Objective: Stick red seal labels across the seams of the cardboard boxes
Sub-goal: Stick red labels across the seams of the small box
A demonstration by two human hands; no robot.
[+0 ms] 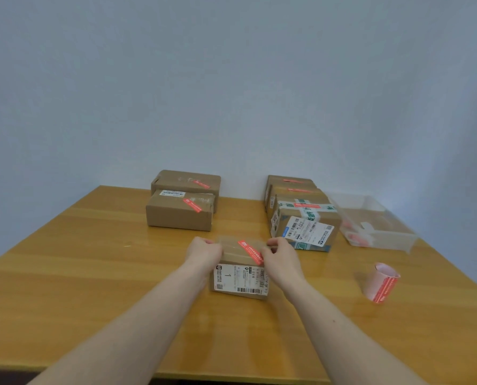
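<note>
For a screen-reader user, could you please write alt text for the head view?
Two hands, left and right, grip the sides of a small box with a red seal across its top, on a wooden table. Behind stand more sealed boxes; to the right are a clear tray and a label roll.

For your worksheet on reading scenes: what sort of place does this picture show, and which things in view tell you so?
Probably a small parcel-packing station. Sealed cardboard boxes with shipping labels stand on a wooden table against a plain wall, a roll of red seal labels lies nearby, and two hands hold a small box.
</note>
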